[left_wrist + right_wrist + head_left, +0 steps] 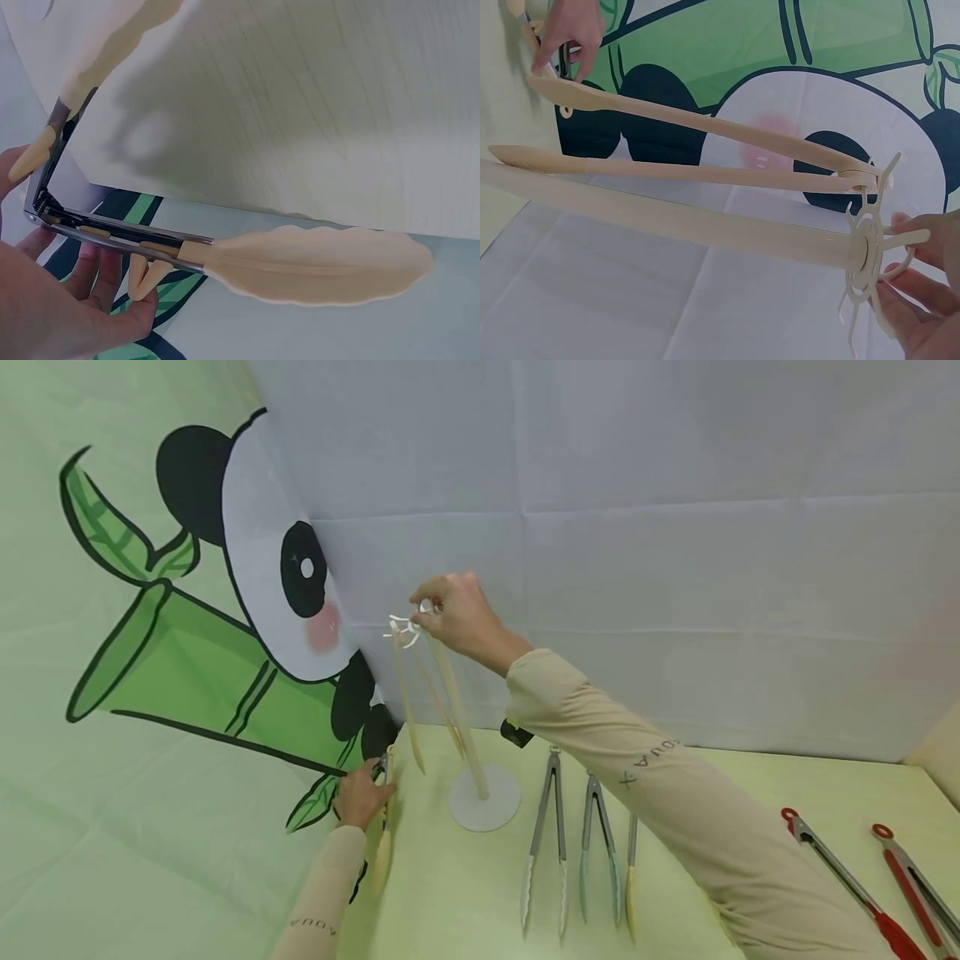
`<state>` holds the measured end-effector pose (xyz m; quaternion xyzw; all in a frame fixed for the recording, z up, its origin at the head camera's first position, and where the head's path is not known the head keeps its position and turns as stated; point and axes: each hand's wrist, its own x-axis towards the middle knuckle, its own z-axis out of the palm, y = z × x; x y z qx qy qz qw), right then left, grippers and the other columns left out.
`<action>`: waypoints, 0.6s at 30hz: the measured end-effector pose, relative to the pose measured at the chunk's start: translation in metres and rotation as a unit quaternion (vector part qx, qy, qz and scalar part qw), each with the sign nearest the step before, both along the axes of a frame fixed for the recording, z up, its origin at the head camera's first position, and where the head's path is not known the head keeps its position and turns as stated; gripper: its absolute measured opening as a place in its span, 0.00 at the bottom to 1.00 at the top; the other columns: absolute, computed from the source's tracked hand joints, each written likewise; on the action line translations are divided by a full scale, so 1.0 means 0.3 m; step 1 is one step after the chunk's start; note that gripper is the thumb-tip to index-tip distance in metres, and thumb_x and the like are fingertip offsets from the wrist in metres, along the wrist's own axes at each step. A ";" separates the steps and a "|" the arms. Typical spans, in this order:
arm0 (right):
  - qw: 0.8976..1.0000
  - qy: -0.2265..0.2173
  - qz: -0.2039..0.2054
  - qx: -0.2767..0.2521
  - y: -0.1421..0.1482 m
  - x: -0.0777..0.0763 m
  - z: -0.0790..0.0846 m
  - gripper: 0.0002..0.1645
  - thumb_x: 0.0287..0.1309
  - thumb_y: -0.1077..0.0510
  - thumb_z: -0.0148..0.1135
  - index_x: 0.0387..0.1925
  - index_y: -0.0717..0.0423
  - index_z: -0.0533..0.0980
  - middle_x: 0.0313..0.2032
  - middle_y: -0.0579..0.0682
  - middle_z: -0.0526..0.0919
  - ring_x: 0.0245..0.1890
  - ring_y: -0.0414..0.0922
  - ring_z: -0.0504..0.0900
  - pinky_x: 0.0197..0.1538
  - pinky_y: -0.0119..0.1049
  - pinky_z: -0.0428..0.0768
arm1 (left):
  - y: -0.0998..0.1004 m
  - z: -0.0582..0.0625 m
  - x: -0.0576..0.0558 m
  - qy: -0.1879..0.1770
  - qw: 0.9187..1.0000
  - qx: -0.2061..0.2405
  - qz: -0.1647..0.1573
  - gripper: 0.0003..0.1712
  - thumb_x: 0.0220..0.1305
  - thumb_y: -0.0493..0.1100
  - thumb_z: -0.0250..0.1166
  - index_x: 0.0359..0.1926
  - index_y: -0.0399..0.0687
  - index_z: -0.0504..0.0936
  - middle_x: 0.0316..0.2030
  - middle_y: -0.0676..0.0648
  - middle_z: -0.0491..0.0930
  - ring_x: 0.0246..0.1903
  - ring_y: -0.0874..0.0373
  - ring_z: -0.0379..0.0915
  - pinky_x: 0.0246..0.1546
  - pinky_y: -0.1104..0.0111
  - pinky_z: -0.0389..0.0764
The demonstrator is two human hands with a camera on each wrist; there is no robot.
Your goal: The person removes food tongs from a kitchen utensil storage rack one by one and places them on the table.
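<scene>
My left hand (361, 795) holds a pair of metal tongs (127, 236) with beige tips. In the left wrist view its arms spread in a wide V, one scalloped tip (322, 266) pointing right, fingers around the hinge end. My right hand (459, 614) pinches the top ring of a white utensil stand (453, 693), thumb and fingers at its hooked crown (865, 259). From one hook hang long beige tongs (705, 124), their two arms joined at the top and apart below. The stand is upright on its round base (485, 797).
Metal tongs with white tips (552, 843), tongs with teal tips (596, 843) and a yellow-tipped utensil (632, 885) lie right of the stand. Two red-handled tongs (847, 868) lie far right. A black object (516, 733) sits by the back cloth. A panda-printed cloth (210, 652) covers the left wall.
</scene>
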<state>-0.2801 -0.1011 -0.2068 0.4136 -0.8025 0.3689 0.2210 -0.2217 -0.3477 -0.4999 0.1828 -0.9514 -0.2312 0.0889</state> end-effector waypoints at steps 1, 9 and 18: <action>1.000 0.001 0.000 -0.001 0.000 0.001 -0.001 0.09 0.47 0.60 0.64 0.33 0.58 0.81 0.25 0.47 0.80 0.20 0.39 0.67 0.25 0.27 0.65 | -0.001 -0.004 0.000 -0.001 1.000 -0.004 0.000 0.35 0.48 0.52 0.63 0.59 0.52 0.66 0.50 0.36 0.70 0.47 0.36 0.63 0.38 0.38 0.61; 1.000 0.004 -0.006 0.001 0.002 0.008 -0.002 0.10 0.48 0.59 0.63 0.34 0.58 0.81 0.25 0.47 0.80 0.19 0.39 0.65 0.24 0.27 0.63 | -0.005 -0.046 -0.016 -0.010 1.000 -0.015 -0.003 0.36 0.48 0.51 0.64 0.59 0.49 0.66 0.51 0.34 0.69 0.49 0.34 0.61 0.39 0.34 0.56; 1.000 -0.013 -0.012 0.005 0.002 0.014 0.003 0.10 0.48 0.59 0.64 0.34 0.58 0.81 0.24 0.46 0.79 0.19 0.39 0.66 0.24 0.26 0.63 | -0.006 -0.075 -0.027 -0.018 0.999 -0.027 -0.003 0.36 0.45 0.49 0.65 0.58 0.47 0.68 0.50 0.33 0.69 0.49 0.34 0.61 0.39 0.34 0.55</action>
